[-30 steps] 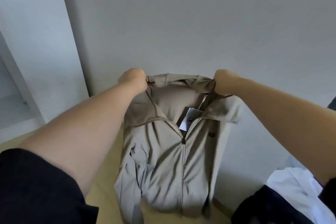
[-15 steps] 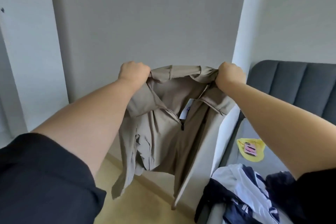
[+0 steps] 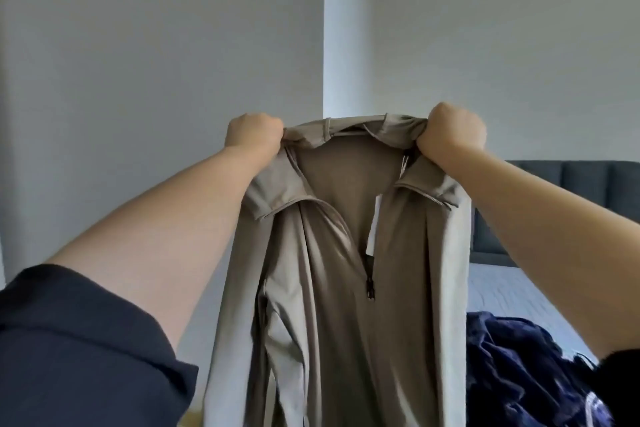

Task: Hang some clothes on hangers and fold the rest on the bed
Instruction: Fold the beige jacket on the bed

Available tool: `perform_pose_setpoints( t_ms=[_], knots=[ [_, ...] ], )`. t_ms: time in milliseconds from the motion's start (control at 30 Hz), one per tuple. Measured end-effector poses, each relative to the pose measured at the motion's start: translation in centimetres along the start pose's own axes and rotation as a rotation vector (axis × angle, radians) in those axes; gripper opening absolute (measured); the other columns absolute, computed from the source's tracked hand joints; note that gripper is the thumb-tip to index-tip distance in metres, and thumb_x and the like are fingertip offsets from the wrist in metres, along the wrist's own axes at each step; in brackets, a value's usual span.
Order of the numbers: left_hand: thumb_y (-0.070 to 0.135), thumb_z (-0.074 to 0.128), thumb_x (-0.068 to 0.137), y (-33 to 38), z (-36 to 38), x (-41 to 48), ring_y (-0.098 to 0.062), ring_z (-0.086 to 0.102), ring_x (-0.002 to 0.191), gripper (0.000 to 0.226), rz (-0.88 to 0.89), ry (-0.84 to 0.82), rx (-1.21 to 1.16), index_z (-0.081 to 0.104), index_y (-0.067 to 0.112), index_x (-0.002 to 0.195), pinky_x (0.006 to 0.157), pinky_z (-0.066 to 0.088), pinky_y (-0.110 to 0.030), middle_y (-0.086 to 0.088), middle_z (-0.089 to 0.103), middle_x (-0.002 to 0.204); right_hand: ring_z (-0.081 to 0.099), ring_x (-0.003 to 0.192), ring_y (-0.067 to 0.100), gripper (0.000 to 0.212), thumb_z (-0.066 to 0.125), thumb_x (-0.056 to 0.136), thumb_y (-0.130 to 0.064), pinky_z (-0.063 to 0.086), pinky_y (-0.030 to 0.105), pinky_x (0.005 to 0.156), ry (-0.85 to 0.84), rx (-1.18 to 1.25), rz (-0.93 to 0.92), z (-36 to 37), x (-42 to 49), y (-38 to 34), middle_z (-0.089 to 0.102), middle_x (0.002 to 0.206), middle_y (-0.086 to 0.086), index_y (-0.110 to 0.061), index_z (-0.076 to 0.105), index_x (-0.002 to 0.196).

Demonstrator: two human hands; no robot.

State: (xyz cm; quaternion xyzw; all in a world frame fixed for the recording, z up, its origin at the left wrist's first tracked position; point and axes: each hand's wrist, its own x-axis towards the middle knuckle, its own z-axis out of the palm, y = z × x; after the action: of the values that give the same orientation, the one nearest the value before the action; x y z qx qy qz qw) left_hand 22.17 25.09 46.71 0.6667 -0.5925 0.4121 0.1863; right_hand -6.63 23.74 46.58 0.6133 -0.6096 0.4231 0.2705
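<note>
A beige zip-up jacket (image 3: pixel 332 305) hangs in the air in front of me, its front toward me and its zip partly open. My left hand (image 3: pixel 252 133) is clenched on the collar's left end. At the collar's right end my right hand (image 3: pixel 450 132) grips the fabric in a fist. The jacket's lower part runs off the bottom of the view. No hanger is in sight.
A bed with a light grey cover (image 3: pixel 519 291) and a dark grey padded headboard (image 3: pixel 571 184) lies at the right. Dark blue clothes (image 3: pixel 519 374) are piled on its near side. A white wall corner (image 3: pixel 323 45) stands straight ahead.
I have turned right and lifted the jacket higher; it now hangs straighter in front of the wall corner. The bed has come further into view. Both hands keep their hold.
</note>
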Motion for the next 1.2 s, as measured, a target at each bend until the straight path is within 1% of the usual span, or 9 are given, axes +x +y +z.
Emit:
perform_pose_setpoints(
  t_ms=[333, 567, 633, 700, 767, 833, 933, 1067, 1200],
  knots=[
    [0.016, 0.046, 0.088, 13.7, 9.8, -6.8, -0.026, 0.056, 0.106, 0.021, 0.028, -0.636, -0.143, 0.056, 0.02, 0.106, 0.075, 0.037, -0.03, -0.003, 0.057, 0.12, 0.047, 0.06, 0.019, 0.012, 0.05, 0.079, -0.01, 0.032, 0.025, 0.053, -0.61, -0.383, 0.068, 7.5, -8.0, 9.0, 0.054, 0.068, 0.002, -0.013, 0.054, 0.068],
    [0.003, 0.037, 0.096, 21.7, 20.5, -9.4, -0.026, 0.057, 0.057, 0.026, -0.592, -1.103, -0.998, 0.054, -0.005, 0.077, 0.046, 0.049, -0.029, -0.018, 0.058, 0.071, 0.055, 0.051, 0.02, 0.022, 0.042, 0.083, -0.009, 0.04, 0.023, 0.052, -0.949, -0.215, 0.297, 19.4, -12.2, 14.0, 0.06, 0.056, 0.006, -0.008, 0.056, 0.066],
    [0.002, 0.044, 0.095, 23.4, 23.3, -8.9, -0.03, 0.062, 0.063, 0.016, -0.816, -1.046, -1.2, 0.055, -0.007, 0.088, 0.049, 0.056, -0.032, -0.023, 0.064, 0.084, 0.061, 0.044, 0.021, 0.035, 0.036, 0.089, -0.003, 0.046, 0.021, 0.046, -0.933, 0.069, 0.535, 22.9, -11.7, 15.0, 0.063, 0.05, 0.014, -0.001, 0.058, 0.061],
    [0.002, 0.048, 0.092, 24.9, 25.5, -8.1, -0.034, 0.068, 0.077, 0.017, -0.92, -0.861, -1.312, 0.062, -0.006, 0.097, 0.071, 0.06, -0.041, -0.023, 0.068, 0.098, 0.07, 0.075, 0.027, 0.026, 0.041, 0.091, -0.005, 0.054, 0.027, 0.063, -0.709, 0.295, 0.712, 25.9, -11.2, 15.4, 0.071, 0.084, 0.021, 0.006, 0.063, 0.084],
    [0.01, 0.048, 0.093, 26.1, 27.3, -7.5, -0.032, 0.063, 0.105, 0.032, -0.833, -0.71, -1.369, 0.059, 0.006, 0.123, 0.093, 0.052, -0.04, -0.017, 0.062, 0.124, 0.061, 0.104, 0.033, 0.024, 0.05, 0.087, -0.009, 0.046, 0.03, 0.075, -0.55, 0.283, 0.639, 28.2, -11.3, 15.1, 0.064, 0.112, 0.02, 0.001, 0.059, 0.107],
    [0.022, 0.049, 0.095, 27.2, 28.5, -8.2, -0.025, 0.047, 0.127, 0.061, -0.606, -0.707, -1.466, 0.024, 0.023, 0.151, 0.107, 0.038, -0.032, -0.004, 0.041, 0.147, 0.051, 0.12, 0.033, 0.056, 0.057, 0.084, -0.013, 0.043, 0.033, 0.088, -0.621, 0.317, 0.509, 30.0, -12.9, 14.3, 0.054, 0.129, 0.013, -0.008, 0.039, 0.137],
    [0.024, 0.055, 0.092, 29.1, 31.1, -12.7, -0.008, 0.052, 0.106, 0.085, -0.416, -0.796, -1.404, -0.006, 0.033, 0.152, 0.083, 0.035, -0.006, 0.004, 0.039, 0.142, 0.05, 0.119, 0.035, 0.072, 0.053, 0.083, -0.011, 0.044, 0.044, 0.095, -0.729, 0.339, 0.415, 32.6, -18.8, 13.5, 0.049, 0.122, 0.01, -0.016, 0.019, 0.146],
    [0.011, 0.046, 0.092, 30.9, 35.1, -25.6, -0.027, 0.05, 0.122, 0.083, -0.233, -1.109, -1.147, -0.005, 0.036, 0.152, 0.082, 0.042, -0.028, 0.002, 0.015, 0.159, 0.038, 0.131, 0.033, 0.061, 0.045, 0.088, -0.007, 0.038, 0.039, 0.103, -0.972, 0.323, 0.413, 35.0, -33.1, 13.3, 0.038, 0.144, 0.014, -0.008, 0.026, 0.146],
    [0.024, 0.045, 0.098, 31.6, 36.6, -38.8, -0.023, 0.009, 0.147, 0.072, -0.005, -1.299, -0.887, -0.002, 0.028, 0.153, 0.116, 0.021, -0.038, -0.002, 0.001, 0.161, 0.015, 0.146, 0.024, 0.062, 0.047, 0.093, -0.018, 0.016, 0.036, 0.118, -1.161, 0.146, 0.425, 33.6, -48.4, 14.6, 0.02, 0.157, 0.01, -0.008, 0.023, 0.149]
  ],
)
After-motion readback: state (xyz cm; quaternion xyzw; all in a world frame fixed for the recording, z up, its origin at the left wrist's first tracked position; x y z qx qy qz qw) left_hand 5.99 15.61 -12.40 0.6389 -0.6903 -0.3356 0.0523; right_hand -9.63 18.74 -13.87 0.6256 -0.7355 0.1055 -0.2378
